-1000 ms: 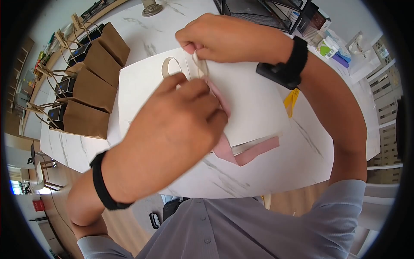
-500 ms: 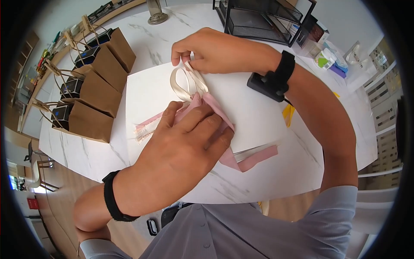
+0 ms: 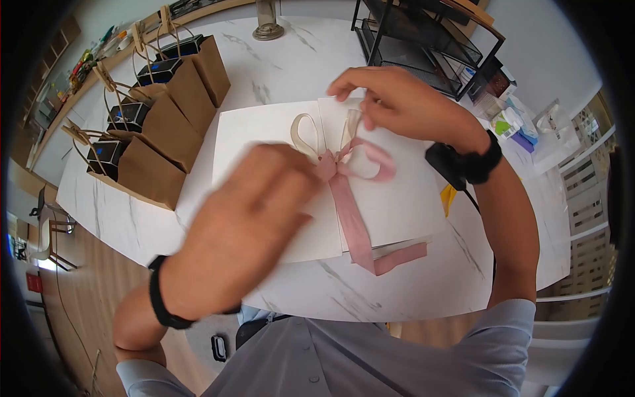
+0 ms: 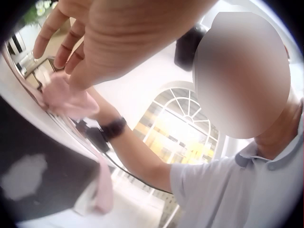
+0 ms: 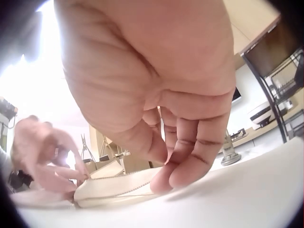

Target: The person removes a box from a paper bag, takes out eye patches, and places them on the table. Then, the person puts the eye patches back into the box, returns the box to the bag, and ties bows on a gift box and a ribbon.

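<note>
A ribbon bow lies on a large white folder-like item (image 3: 397, 205), with a cream loop (image 3: 304, 135) at left, a pink loop (image 3: 382, 164) at right and a knot (image 3: 327, 167) between. One pink tail (image 3: 354, 225) runs down past the lower edge. My left hand (image 3: 245, 225), blurred, hovers left of the knot; in the left wrist view its fingers hang relaxed near the pink ribbon (image 4: 69, 97). My right hand (image 3: 413, 102) is at the top of the second cream loop (image 3: 350, 129), fingers bent and parted from the thumb. Its fingertips meet the cream ribbon (image 5: 114, 187) in the right wrist view.
Several brown paper bags (image 3: 155, 169) with dark boxes inside line the left. A glass stand (image 3: 268, 30) is at the back, a black mesh rack (image 3: 413, 49) at back right. Bottles and packets (image 3: 509, 126) sit on the right, near a yellow strip (image 3: 448, 198).
My left hand has drawn back left from the ribbon, uncovering the knot and pink loop. My right hand's fingers have spread at the cream loop. The view has shifted.
</note>
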`<action>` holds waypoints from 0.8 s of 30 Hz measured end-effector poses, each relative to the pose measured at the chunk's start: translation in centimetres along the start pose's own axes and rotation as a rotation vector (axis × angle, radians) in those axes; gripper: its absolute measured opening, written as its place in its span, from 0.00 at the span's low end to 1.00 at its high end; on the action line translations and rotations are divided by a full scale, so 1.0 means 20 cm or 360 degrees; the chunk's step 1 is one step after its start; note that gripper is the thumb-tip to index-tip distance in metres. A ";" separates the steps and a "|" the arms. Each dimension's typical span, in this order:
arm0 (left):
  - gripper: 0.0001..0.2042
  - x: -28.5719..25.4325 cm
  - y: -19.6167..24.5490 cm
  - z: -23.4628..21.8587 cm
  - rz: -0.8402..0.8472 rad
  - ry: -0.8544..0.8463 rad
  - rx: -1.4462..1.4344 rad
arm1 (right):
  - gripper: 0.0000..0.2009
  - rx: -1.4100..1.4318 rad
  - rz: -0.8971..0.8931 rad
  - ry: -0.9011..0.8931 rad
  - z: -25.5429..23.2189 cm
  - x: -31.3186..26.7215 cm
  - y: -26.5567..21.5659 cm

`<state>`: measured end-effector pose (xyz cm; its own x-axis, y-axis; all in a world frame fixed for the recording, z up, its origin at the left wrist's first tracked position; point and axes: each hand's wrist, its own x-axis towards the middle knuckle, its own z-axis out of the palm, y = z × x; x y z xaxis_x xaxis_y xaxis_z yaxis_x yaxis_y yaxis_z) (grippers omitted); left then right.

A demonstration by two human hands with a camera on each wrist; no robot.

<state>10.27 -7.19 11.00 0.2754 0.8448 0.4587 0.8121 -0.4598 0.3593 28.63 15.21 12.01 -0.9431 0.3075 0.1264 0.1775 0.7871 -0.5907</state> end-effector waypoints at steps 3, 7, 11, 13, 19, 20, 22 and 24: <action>0.17 -0.04 -0.11 -0.06 -0.0157 0.0042 0.0325 | 0.11 -0.0265 0.0023 0.0307 0.00 -0.10 -0.05; 0.12 -0.09 -0.15 -0.06 -0.0285 -0.0157 0.0480 | 0.11 -0.0392 -0.0030 0.0407 0.02 -0.14 -0.08; 0.10 -0.09 -0.16 -0.04 -0.0331 -0.0165 0.0424 | 0.07 -0.0501 -0.0102 0.0577 0.02 -0.18 -0.11; 0.10 -0.08 -0.19 -0.04 -0.0351 -0.0145 0.0420 | 0.06 -0.0482 -0.0076 0.0624 0.03 -0.19 -0.15; 0.10 -0.09 -0.12 -0.04 -0.0194 -0.0025 0.0512 | 0.06 -0.0355 -0.0154 0.0844 0.10 -0.25 -0.26; 0.11 -0.09 -0.12 -0.04 -0.0199 -0.0112 0.0648 | 0.05 -0.0418 -0.0185 0.0751 0.11 -0.25 -0.24; 0.11 -0.11 -0.14 -0.04 -0.0206 -0.0199 0.0790 | 0.05 -0.0478 -0.0222 0.0659 0.11 -0.24 -0.22; 0.10 -0.12 -0.17 -0.05 -0.0302 -0.0206 0.0850 | 0.07 -0.0559 -0.0176 0.0598 0.10 -0.23 -0.21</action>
<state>6.33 -7.91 9.48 0.1329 0.9411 0.3109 0.9911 -0.1235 -0.0497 31.64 9.31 12.32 -0.8074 0.3318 0.4879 0.2267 0.9379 -0.2627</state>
